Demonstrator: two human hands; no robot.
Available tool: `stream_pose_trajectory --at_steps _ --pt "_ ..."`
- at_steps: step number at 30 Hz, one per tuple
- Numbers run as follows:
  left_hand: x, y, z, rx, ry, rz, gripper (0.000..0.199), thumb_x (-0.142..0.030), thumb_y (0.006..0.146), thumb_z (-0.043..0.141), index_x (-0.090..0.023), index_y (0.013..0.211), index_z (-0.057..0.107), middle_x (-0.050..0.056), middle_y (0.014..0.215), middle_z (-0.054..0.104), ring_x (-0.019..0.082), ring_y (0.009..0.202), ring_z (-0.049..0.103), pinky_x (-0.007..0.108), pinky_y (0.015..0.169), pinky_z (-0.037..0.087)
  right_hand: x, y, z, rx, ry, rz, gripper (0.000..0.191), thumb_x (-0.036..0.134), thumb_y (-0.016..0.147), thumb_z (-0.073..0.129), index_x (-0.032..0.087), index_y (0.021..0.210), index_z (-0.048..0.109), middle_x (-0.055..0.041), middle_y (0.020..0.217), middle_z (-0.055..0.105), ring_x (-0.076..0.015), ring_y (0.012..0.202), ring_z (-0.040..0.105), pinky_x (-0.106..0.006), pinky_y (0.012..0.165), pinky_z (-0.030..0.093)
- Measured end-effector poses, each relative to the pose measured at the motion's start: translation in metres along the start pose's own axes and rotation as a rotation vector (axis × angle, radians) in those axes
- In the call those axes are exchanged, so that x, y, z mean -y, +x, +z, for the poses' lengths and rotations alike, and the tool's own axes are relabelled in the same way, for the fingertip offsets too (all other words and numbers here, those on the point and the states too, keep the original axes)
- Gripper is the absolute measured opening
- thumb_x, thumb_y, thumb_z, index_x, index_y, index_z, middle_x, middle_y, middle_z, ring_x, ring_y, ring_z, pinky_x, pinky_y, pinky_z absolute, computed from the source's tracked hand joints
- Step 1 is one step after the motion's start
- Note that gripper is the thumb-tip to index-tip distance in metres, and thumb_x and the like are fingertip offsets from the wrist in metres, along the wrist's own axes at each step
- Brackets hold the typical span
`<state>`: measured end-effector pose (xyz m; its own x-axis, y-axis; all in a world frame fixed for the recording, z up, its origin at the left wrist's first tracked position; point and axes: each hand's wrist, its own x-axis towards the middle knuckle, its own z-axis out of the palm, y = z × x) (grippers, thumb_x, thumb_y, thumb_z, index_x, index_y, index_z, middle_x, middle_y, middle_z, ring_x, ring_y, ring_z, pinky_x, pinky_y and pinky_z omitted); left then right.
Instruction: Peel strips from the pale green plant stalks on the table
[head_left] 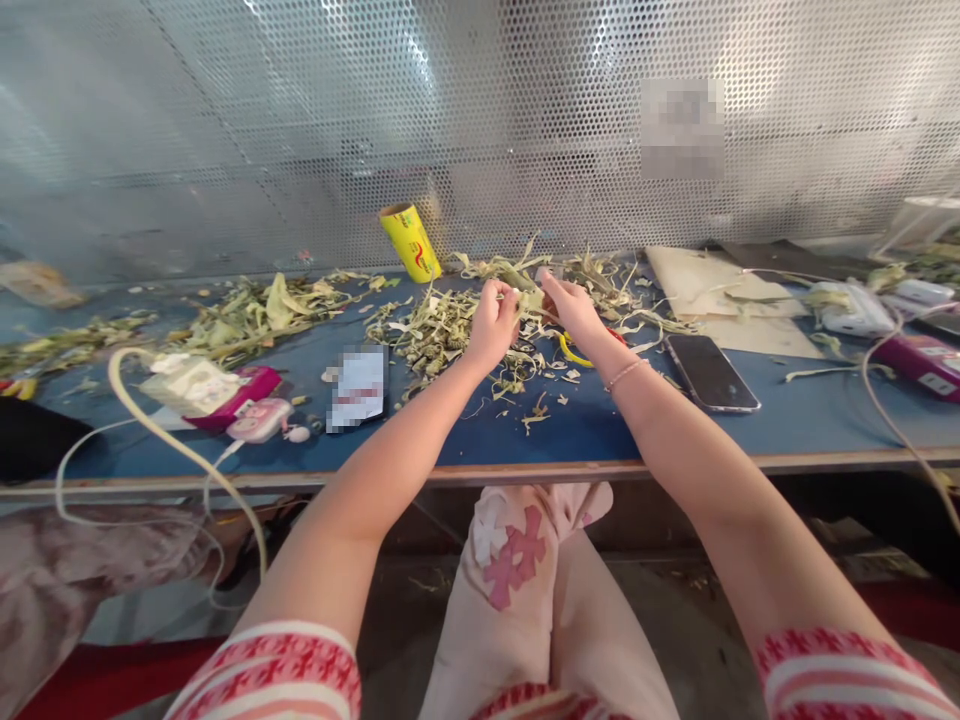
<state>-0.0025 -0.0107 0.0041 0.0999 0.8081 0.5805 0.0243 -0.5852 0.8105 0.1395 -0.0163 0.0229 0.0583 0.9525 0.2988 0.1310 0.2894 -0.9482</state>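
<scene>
A heap of dried, pale green plant scraps lies on the blue table, below and around my hands. My left hand is closed, fingers pinched on a piece of dried leaf. Close by on the right, my right hand is also closed, at the other side of the same leaf piece. Its fingertips are partly hidden. Under my right wrist lies a tool with yellow and red handles, mostly covered. More dried stalks lie just behind my hands.
A yellow cardboard tube stands tilted behind the heap. A dark phone lies right, near brown cardboard. At left are a pixelated phone-sized object, a power strip with cables and another leaf pile. A perforated metal panel rises behind.
</scene>
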Motion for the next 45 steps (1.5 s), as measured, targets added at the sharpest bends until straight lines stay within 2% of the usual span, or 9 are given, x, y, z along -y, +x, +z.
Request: stream_pose_trajectory --at_steps 4,8,11,15,18,22,29,40,45 --pt "-0.003 0.0 -0.002 -0.024 -0.024 -0.053 0.019 -0.041 0.089 0.051 -0.023 0.086 0.044 -0.007 0.05 0.039 0.008 0.046 0.042 0.022 0.05 0.036 -0.003 0.003 -0.004 0.072 -0.051 0.056 0.054 0.065 0.083 0.042 0.018 0.062 0.056 -0.0027 0.059 0.055 -0.0146 0.058 0.057 -0.03 0.061 0.046" --pt "-0.005 -0.002 0.0 -0.031 -0.069 -0.112 0.021 -0.041 0.086 0.055 -0.022 0.084 0.045 -0.006 0.052 0.042 0.008 0.047 0.044 0.021 0.05 0.036 -0.002 0.001 0.0 0.067 -0.18 -0.076 0.045 0.057 0.084 0.049 0.019 0.059 0.049 0.0016 0.053 0.05 -0.0112 0.052 0.051 -0.026 0.056 0.039" --pt "-0.006 -0.004 0.004 0.005 -0.166 -0.169 0.027 -0.047 0.086 0.053 -0.022 0.082 0.044 -0.007 0.05 0.044 0.007 0.041 0.043 0.021 0.046 0.034 0.002 -0.004 0.005 -0.004 -0.256 -0.193 0.038 0.046 0.087 0.049 0.02 0.06 0.042 0.0039 0.051 0.046 -0.0093 0.05 0.043 -0.024 0.054 0.033" --pt "-0.011 -0.006 0.01 0.009 -0.367 -0.311 0.035 -0.053 0.085 0.052 -0.021 0.075 0.041 -0.007 0.049 0.045 0.007 0.04 0.044 0.021 0.045 0.037 0.004 -0.009 0.01 -0.056 -0.268 -0.324 0.029 0.036 0.089 0.047 0.021 0.065 0.041 0.0047 0.053 0.043 -0.0094 0.054 0.042 -0.024 0.056 0.032" --pt "-0.017 -0.007 0.012 0.03 -0.406 -0.377 0.034 -0.05 0.083 0.056 -0.02 0.074 0.043 -0.008 0.046 0.044 0.007 0.04 0.044 0.021 0.047 0.04 0.001 -0.008 0.013 -0.053 -0.24 -0.359 0.024 0.033 0.088 0.047 0.021 0.068 0.041 0.0049 0.056 0.042 -0.0097 0.055 0.042 -0.024 0.055 0.031" --pt "-0.021 -0.008 0.012 -0.055 -0.406 -0.378 0.024 -0.04 0.084 0.058 -0.021 0.078 0.045 -0.008 0.048 0.045 0.008 0.044 0.048 0.021 0.053 0.044 -0.005 -0.005 0.015 -0.024 -0.186 -0.368 0.021 0.034 0.087 0.05 0.022 0.072 0.042 0.0058 0.058 0.04 -0.009 0.055 0.039 -0.024 0.054 0.03" --pt "-0.018 -0.006 0.011 -0.129 -0.324 -0.408 0.021 -0.032 0.091 0.046 -0.021 0.074 0.041 -0.005 0.049 0.044 0.012 0.051 0.057 0.026 0.059 0.049 -0.005 -0.011 0.019 -0.043 -0.229 -0.364 0.021 0.029 0.087 0.049 0.022 0.069 0.041 0.0057 0.055 0.041 -0.0092 0.053 0.04 -0.024 0.053 0.031" --pt "-0.001 0.005 0.007 -0.293 -0.076 -0.4 0.024 -0.046 0.094 0.035 -0.022 0.089 0.039 -0.007 0.052 0.045 0.01 0.04 0.05 0.023 0.049 0.044 0.007 -0.022 0.026 -0.008 -0.267 -0.324 0.027 0.029 0.087 0.051 0.022 0.064 0.039 0.0072 0.048 0.042 -0.0092 0.045 0.046 -0.026 0.055 0.037" --pt "0.001 0.011 -0.001 -0.343 -0.106 -0.385 0.025 -0.046 0.093 0.036 -0.022 0.089 0.04 -0.007 0.052 0.046 0.008 0.036 0.045 0.022 0.044 0.04 0.009 -0.024 0.027 -0.021 -0.217 -0.296 0.026 0.034 0.088 0.051 0.022 0.066 0.043 0.0079 0.044 0.041 -0.0098 0.043 0.046 -0.026 0.054 0.038"
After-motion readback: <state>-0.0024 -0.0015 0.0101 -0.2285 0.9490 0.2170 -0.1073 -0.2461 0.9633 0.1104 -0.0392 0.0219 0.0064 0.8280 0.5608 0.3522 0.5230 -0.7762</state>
